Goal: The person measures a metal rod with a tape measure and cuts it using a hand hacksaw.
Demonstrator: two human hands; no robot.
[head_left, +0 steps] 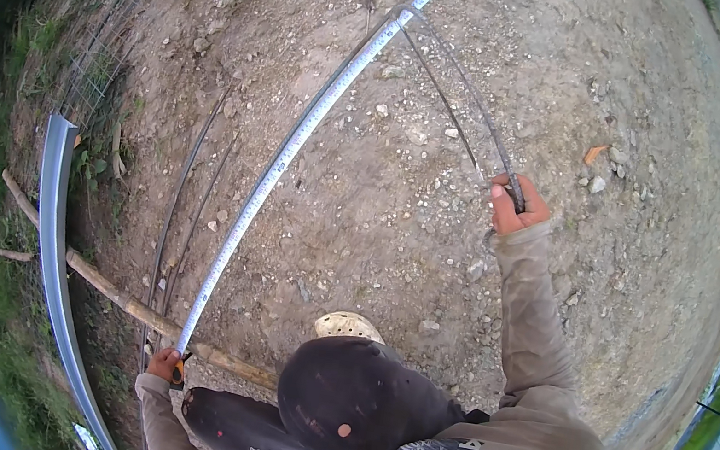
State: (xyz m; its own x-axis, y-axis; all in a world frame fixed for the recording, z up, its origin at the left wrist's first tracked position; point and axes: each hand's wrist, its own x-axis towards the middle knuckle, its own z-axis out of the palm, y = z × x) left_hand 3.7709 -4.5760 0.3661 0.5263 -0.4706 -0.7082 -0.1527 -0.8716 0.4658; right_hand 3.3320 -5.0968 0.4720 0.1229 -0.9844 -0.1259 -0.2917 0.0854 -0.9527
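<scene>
In my left hand point(163, 364), closed at the lower left, is a tape measure with an orange and black case point(179, 371). Its white blade point(284, 160) stretches out over the dirt and leaves the view at the top. A dark thin rod point(304, 114) runs along the blade's left edge. My right hand point(521, 208), arm reaching forward, is closed around a dark metal bar point(480, 108). This bar slants up and left to meet the blade, where its far end looks bent. A thinner dark line beside it may be another rod or a shadow.
Left lie a grey metal channel point(55, 207), a wooden pole point(117, 296) and dark rods point(185, 166) on the ground. Wire mesh point(98, 74) lies near the grass. A broken orange-brown piece point(594, 155) and stones are at right. My knee point(344, 395) and pale shoe point(349, 326) are below.
</scene>
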